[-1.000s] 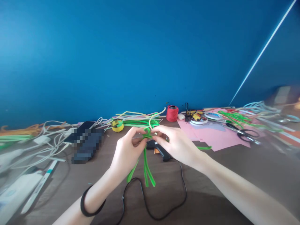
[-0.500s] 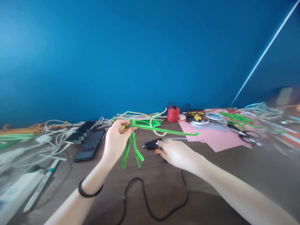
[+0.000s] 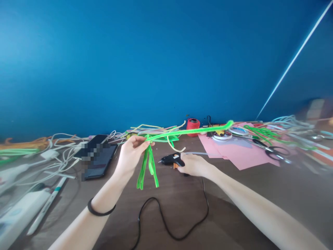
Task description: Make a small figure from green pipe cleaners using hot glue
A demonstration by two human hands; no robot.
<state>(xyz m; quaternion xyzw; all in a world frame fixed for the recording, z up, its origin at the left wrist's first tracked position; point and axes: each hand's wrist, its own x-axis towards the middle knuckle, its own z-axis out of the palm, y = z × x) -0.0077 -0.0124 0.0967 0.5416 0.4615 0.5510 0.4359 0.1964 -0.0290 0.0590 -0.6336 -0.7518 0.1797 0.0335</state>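
Observation:
My left hand point(image 3: 132, 149) pinches a bunch of bright green pipe cleaners point(image 3: 188, 131) above the table. One long stem points to the right and slightly up, its tip bent, while several others hang below the fingers. My right hand point(image 3: 194, 164) is wrapped round the rear of a black glue gun point(image 3: 170, 159) with an orange trigger. The gun's nozzle points left, below and to the right of the hanging stems, apart from them. A translucent glue stick point(image 3: 197, 153) sticks out of its back, and a black cord point(image 3: 163, 225) loops across the table in front.
Behind my hands lies a pile of loose pipe cleaners point(image 3: 158, 129), with a red roll point(image 3: 193, 127) beside it. Pink paper point(image 3: 247, 158) and black scissors point(image 3: 273, 152) are at right. Phones point(image 3: 101, 163), white cables point(image 3: 61, 156) and a power strip point(image 3: 23, 215) crowd the left.
The long green stem has swung upward at its right end, and the hanging stems have shifted and turned slightly. My right hand has moved a little on the glue gun, showing more of its body.

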